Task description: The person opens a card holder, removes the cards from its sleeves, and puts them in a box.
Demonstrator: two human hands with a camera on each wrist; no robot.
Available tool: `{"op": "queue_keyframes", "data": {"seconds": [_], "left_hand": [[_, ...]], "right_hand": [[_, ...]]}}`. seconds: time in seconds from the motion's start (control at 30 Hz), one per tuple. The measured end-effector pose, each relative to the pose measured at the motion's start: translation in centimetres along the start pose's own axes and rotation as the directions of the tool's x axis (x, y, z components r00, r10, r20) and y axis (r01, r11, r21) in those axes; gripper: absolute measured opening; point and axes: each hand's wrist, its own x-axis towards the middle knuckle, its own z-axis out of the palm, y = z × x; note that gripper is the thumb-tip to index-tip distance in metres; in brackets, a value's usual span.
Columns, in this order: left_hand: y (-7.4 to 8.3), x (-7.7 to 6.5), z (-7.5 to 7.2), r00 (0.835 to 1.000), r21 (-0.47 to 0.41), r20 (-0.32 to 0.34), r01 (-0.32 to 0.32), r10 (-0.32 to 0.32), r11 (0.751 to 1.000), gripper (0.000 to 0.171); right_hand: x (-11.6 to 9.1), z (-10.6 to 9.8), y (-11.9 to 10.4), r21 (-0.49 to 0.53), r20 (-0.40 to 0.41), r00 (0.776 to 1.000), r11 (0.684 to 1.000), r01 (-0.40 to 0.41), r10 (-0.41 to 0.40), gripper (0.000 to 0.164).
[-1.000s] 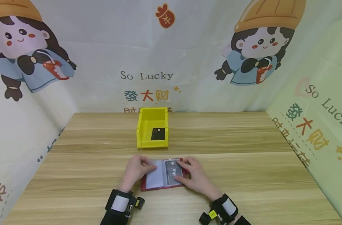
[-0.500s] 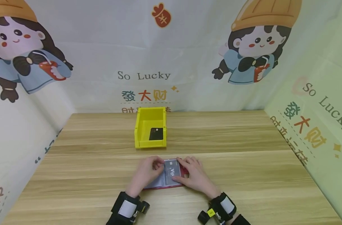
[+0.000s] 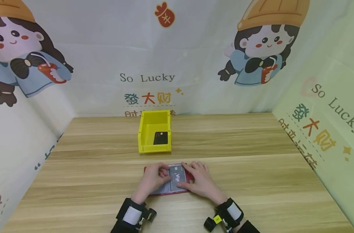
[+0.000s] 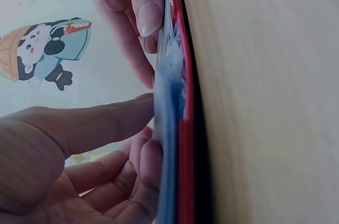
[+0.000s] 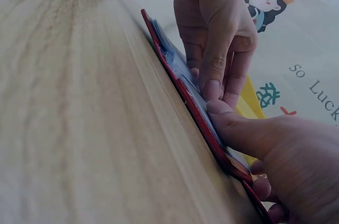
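Note:
A card holder (image 3: 171, 193) with a red cover lies spread on the table, its clear sleeves facing up. In its right-hand sleeve shows a grey card (image 3: 177, 182) printed "Vip". My left hand (image 3: 154, 178) has curled fingers and pinches at the card's left edge; I cannot tell whether it has the card or only the sleeve. My right hand (image 3: 202, 181) grips the holder's right side. Its thumb (image 5: 233, 123) presses on the page while other fingers curl round the red outer edge. The left page is partly hidden under my left hand.
Behind the holder stands a yellow bin (image 3: 154, 149) with a black card (image 3: 160, 138) lying inside. The wooden table (image 3: 241, 139) meets a printed cloth backdrop (image 3: 200, 58) at its far edge and sides.
My left hand has moved right from the left page to the grey card's left edge. My right hand keeps its grip on the holder. The head view has shifted slightly.

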Motion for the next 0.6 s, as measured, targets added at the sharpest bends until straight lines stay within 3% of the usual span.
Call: {"op": "queue_keyframes", "data": {"seconds": [0.3,0.6], "left_hand": [[-0.07,-0.02,-0.21,1.0,-0.021,-0.019,0.006,-0.006,1.0,0.039],[0.12,0.01,-0.29,0.999,0.034,-0.023,0.036,-0.035,0.999,0.029]], "right_hand": [[-0.12,0.09,0.04,-0.006,-0.005,1.0,1.0,-0.008,0.008,0.078],[-0.01,0.26,-0.01,-0.009,-0.025,1.0,1.0,-0.012,0.012,0.078]]}}
